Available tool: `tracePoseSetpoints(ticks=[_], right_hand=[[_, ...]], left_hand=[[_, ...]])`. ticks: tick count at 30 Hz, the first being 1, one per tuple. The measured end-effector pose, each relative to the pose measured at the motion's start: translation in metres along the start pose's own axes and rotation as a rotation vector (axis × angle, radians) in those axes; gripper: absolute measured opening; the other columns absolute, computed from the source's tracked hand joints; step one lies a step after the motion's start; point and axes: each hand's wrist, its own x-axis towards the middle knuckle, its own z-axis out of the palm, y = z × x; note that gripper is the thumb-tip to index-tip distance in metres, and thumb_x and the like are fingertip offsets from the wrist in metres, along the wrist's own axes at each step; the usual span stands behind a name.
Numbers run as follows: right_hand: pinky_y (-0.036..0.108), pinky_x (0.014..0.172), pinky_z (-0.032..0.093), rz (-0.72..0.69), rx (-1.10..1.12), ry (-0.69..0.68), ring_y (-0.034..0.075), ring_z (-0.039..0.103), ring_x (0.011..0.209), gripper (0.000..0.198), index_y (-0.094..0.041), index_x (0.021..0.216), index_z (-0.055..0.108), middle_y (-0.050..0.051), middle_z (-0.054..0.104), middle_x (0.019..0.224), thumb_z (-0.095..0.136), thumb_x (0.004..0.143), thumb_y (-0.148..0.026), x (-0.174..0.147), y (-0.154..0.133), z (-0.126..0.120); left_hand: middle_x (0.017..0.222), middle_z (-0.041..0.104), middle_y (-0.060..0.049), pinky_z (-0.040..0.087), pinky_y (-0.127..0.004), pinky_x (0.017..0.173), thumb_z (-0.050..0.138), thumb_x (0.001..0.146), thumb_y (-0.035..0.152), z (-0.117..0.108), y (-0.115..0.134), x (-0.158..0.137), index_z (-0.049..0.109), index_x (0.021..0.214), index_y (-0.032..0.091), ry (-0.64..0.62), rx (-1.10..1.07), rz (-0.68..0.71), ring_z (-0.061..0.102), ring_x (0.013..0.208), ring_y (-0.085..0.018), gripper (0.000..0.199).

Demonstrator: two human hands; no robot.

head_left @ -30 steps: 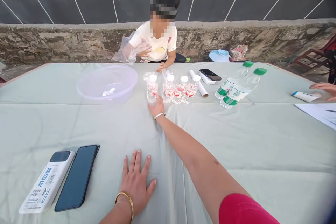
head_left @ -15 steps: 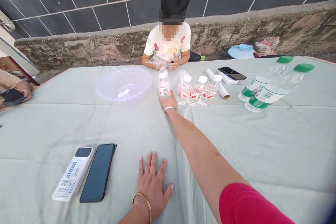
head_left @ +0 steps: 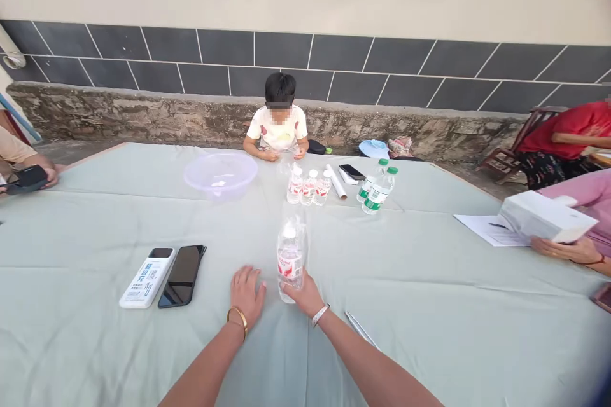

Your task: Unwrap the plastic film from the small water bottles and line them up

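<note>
Single bottle (head_left: 289, 261) before three bottles (head_left: 309, 191) on tablecloth (head_left: 405, 254), basin (head_left: 203, 173) to their left, phone (head_left: 182, 276) at front left

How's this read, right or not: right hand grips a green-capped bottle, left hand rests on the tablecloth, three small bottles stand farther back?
Not quite: the bottle in the right hand has a white cap, as the head view shows. The left hand does rest on the tablecloth, and three small bottles stand farther back.
</note>
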Motion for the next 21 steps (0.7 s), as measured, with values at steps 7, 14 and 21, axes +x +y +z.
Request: tracePoseSetpoints(ticks=[7, 14, 21], right_hand=[[0.031, 0.073, 0.045, 0.223, -0.290, -0.119, 0.026, 0.065, 0.090, 0.051, -0.014, 0.092, 0.063, 0.014, 0.069, 0.095, 0.037, 0.086, -0.056, -0.085, -0.017, 0.015], [0.030, 0.083, 0.043, 0.076, -0.602, 0.039, 0.023, 0.060, 0.101, 0.040, -0.019, 0.114, 0.060, 0.012, 0.062, 0.117, 0.044, 0.088, -0.043, -0.124, -0.001, -0.052], [0.029, 0.070, 0.041, 0.225, -0.772, 0.139, 0.022, 0.059, 0.086, 0.024, -0.017, 0.094, 0.061, 0.010, 0.064, 0.092, 0.044, 0.087, -0.033, -0.134, 0.048, -0.123]], left_hand=[[0.111, 0.067, -0.011, 0.043, -0.034, 0.094, 0.034, 0.089, 0.044, -0.009, 0.049, -0.061, 0.054, 0.119, 0.016, -0.077, -0.313, -0.226, 0.059, 0.105, -0.022, 0.046], [0.121, 0.059, -0.016, 0.038, -0.037, 0.095, 0.043, 0.084, 0.049, -0.015, 0.063, -0.070, 0.047, 0.127, 0.013, -0.205, -0.197, -0.406, 0.053, 0.115, -0.028, 0.056], [0.117, 0.061, -0.015, 0.041, -0.033, 0.087, 0.037, 0.087, 0.049, -0.013, 0.066, -0.083, 0.050, 0.119, 0.014, -0.237, -0.193, -0.415, 0.059, 0.106, -0.025, 0.049]])
